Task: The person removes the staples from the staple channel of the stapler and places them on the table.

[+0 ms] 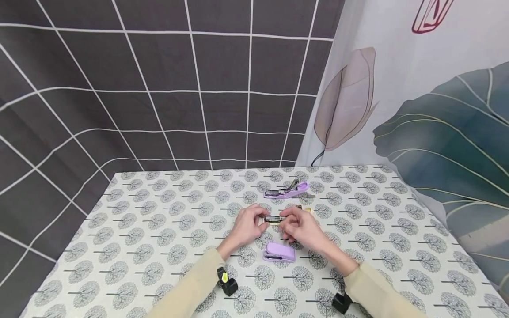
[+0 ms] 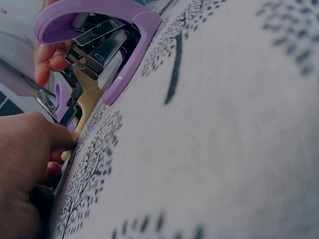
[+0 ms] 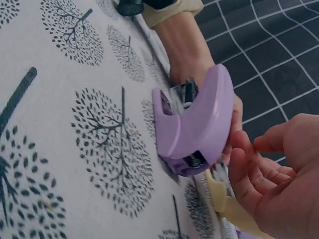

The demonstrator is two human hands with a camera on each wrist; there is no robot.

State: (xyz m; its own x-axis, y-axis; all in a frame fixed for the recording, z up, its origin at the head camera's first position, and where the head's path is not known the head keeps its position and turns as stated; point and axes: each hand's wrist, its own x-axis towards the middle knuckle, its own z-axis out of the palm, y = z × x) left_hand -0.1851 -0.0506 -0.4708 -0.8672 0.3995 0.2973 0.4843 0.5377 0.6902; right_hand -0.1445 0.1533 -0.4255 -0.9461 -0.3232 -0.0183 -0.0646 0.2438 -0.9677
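A yellow stapler [image 3: 218, 193] lies opened between the two hands, its metal staple channel [image 1: 273, 218] uncovered. My left hand [image 1: 248, 226] grips the stapler's left end, with the thumb [image 2: 64, 138] against its yellow base. Over the right end hovers my right hand [image 1: 301, 226], fingers bent and the thumb [image 3: 273, 138] near the index fingertip; I cannot tell whether they pinch anything. Nearer the body rests a purple stapler [image 1: 279, 252], closed up. It partly covers the yellow one in both wrist views.
Behind the hands lies another purple stapler [image 1: 287, 190] with its top raised. A tree-print cloth [image 1: 167, 236] covers the table. A dark gridded curtain [image 1: 222, 110] hangs along the far side, and a leaf-print curtain [image 1: 405, 145] hangs at right.
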